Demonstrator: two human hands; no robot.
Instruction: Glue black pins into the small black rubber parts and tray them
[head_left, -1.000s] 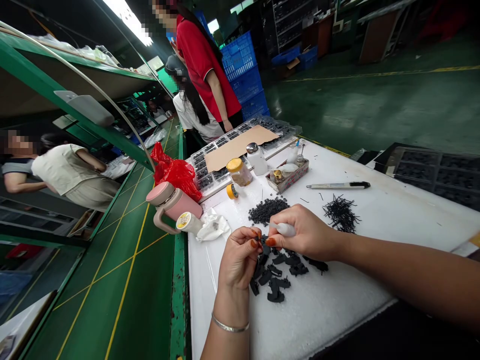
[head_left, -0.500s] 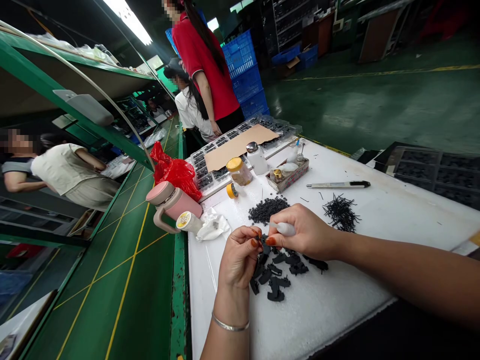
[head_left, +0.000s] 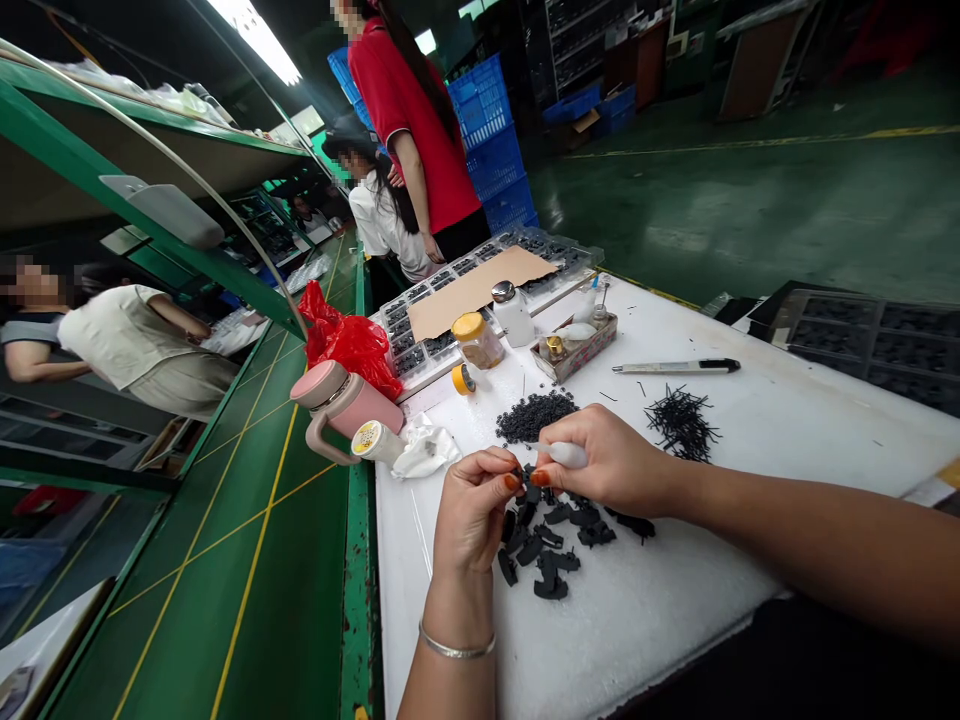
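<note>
My left hand [head_left: 480,500] is closed, its thumb and fingertips pinching a small black plastic part [head_left: 526,477] that is mostly hidden. Close against it, my right hand [head_left: 609,458] grips a small white squeeze bottle [head_left: 568,455], whose thin tip points left toward my left fingertips. Beneath both hands lies a loose pile of black plastic parts [head_left: 551,575]. Just beyond them is a heap of tiny black rings [head_left: 534,415]. A bundle of thin black pins [head_left: 681,424] lies to the right of my right hand.
A pink thermos [head_left: 358,405], a white shaker bottle [head_left: 377,442] and crumpled tissue [head_left: 427,448] stand at left. Farther back are a yellow-lidded jar [head_left: 477,340], a pump bottle [head_left: 513,315], a small box [head_left: 574,345] and compartment trays [head_left: 409,355]. A pen [head_left: 675,367] lies right. Co-workers are beyond.
My hands stay together in almost the same place, with only a slight shift. In the background, the person in red has shifted an arm.
</note>
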